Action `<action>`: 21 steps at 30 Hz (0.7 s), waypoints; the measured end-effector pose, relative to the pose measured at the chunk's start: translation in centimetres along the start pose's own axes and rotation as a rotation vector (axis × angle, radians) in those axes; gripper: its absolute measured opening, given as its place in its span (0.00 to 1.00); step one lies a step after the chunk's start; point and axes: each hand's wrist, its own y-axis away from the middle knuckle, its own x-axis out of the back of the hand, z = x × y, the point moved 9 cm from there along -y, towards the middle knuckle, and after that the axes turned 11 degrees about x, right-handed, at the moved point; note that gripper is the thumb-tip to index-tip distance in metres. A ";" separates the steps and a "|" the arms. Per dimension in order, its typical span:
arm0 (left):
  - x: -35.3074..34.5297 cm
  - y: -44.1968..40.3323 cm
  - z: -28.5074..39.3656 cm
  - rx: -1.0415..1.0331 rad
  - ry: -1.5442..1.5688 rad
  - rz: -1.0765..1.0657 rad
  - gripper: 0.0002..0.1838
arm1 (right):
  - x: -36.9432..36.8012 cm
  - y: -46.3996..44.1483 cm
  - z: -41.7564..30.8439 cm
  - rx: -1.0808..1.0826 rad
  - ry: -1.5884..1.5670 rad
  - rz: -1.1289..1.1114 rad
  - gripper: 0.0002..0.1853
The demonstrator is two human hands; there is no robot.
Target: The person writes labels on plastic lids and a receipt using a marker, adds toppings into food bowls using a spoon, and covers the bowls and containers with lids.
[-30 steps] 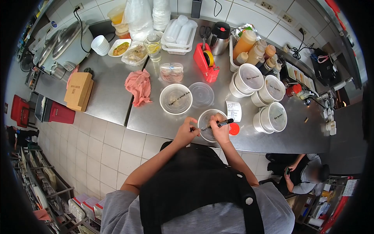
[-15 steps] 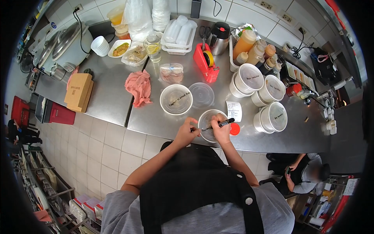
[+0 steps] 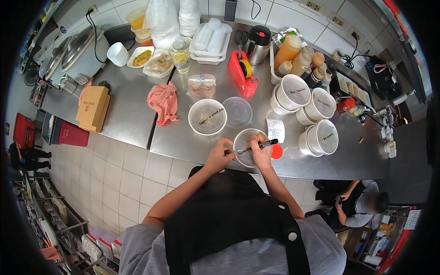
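Observation:
In my right hand [image 3: 261, 150] is a black marker [image 3: 268, 143], its tip end over a clear round lid [image 3: 244, 158] near the counter's front edge. Dark handwriting shows on that lid. My left hand [image 3: 221, 155] is at the lid's left side, fingers curled, holding something small and dark, perhaps the marker's cap. Behind it stands a white bowl with a written-on lid [image 3: 207, 117], beside an unmarked clear lid [image 3: 237, 112]. A printed receipt [image 3: 275, 131] and a red lid [image 3: 276, 151] lie to the right of my right hand.
Stacked lidded white tubs [image 3: 322, 137] stand at the right. Farther back are a red tape dispenser [image 3: 242, 75], sauce bottles [image 3: 288, 52] and a glass [image 3: 179, 57]. A pink cloth [image 3: 162, 103] and cardboard boxes [image 3: 93, 107] lie left. Another person [image 3: 360, 204] sits at lower right.
My right hand has shifted slightly right with the marker, and the writing on the lid is longer. My left hand has stayed at the lid's edge. The distant person at far left has moved.

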 end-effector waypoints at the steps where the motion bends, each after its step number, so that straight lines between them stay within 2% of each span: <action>1: 0.0 0.0 -0.1 0.000 0.000 -0.001 0.22 | 0.0 0.1 0.3 -0.001 0.001 0.000 0.18; 4: 0.1 -0.1 0.0 -0.009 -0.003 0.002 0.21 | 0.4 0.0 2.3 -0.074 -0.026 -0.013 0.19; 6: 0.1 0.1 0.1 -0.019 -0.006 0.002 0.22 | 0.6 -0.4 3.2 -0.110 -0.168 -0.028 0.18; 9: -0.1 -0.2 -0.3 -0.022 0.013 -0.005 0.22 | 0.4 -0.7 2.7 -0.032 -0.191 -0.079 0.17; 15: -0.1 0.0 -0.2 -0.014 0.014 -0.008 0.22 | -0.3 -0.8 1.8 -0.012 -0.110 -0.198 0.16; 21: -0.1 -0.1 -0.2 -0.012 0.007 -0.009 0.22 | -0.1 -0.8 2.1 -0.063 -0.109 -0.182 0.17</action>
